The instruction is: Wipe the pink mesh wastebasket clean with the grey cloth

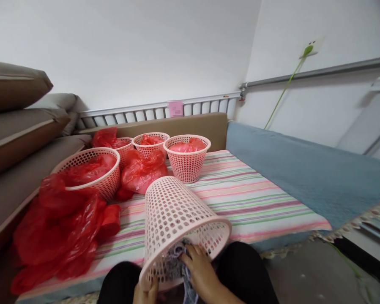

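Observation:
A pink perforated plastic basket (177, 215) lies tilted on its side on my lap, its mouth toward me. My left hand (147, 292) grips the basket's lower rim, fingers curled round it. My right hand (200, 270) reaches into the basket's mouth, fingers closed on a crumpled grey-purple plastic bag (177, 257) inside. My knees in black trousers (240, 266) sit under the basket.
Several pink baskets (187, 162) lined with red plastic bags stand on the striped bed sheet (253, 198). Loose red bags (59, 236) pile at the left. Brown cushions (15, 126) stack along the left; a blue blanket (304, 169) lies at the right.

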Available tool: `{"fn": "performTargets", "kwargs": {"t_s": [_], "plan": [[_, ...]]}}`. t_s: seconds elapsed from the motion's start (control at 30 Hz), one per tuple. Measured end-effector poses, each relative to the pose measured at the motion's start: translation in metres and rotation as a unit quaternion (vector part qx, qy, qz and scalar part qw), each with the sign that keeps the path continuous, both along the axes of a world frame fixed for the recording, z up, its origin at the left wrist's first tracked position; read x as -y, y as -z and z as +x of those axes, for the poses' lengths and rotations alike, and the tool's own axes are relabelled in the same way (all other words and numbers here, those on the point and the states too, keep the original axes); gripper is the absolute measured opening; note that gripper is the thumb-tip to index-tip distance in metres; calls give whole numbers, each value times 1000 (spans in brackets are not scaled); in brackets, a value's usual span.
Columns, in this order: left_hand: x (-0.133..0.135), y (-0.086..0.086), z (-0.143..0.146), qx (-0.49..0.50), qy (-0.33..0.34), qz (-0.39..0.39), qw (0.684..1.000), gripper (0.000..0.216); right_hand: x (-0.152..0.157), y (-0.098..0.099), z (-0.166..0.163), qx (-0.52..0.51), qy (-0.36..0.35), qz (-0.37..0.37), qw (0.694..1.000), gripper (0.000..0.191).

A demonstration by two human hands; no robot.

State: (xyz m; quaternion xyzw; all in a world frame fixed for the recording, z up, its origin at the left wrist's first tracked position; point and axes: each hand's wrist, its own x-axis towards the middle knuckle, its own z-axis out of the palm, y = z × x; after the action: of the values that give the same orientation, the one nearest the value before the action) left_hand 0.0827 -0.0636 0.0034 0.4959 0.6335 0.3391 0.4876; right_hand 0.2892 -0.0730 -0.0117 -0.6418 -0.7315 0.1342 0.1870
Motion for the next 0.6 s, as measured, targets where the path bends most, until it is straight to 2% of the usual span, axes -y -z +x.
{"fn": "performTargets", "kwargs": {"t_s": [0.07,0.2,0.37,0.5,0.6], "plan": [[0,2,1,10,-3,9,1000,55,6,6,1,9,4,4,1000,69],[1,-1,-1,7,-5,12,1000,61,-1,-7,-3,-1,14,0,1000,66],[9,-3,-2,18,38,52,998,52,-2,-12,-5,-15,9,10,1000,67],[14,0,8,69,22,49,996,56,-1,-13,-3,-18,-16,24,999,76],[13,4,15,74,23,44,996,60,-9,-23,0,-7,-17,27,999,79]]}}
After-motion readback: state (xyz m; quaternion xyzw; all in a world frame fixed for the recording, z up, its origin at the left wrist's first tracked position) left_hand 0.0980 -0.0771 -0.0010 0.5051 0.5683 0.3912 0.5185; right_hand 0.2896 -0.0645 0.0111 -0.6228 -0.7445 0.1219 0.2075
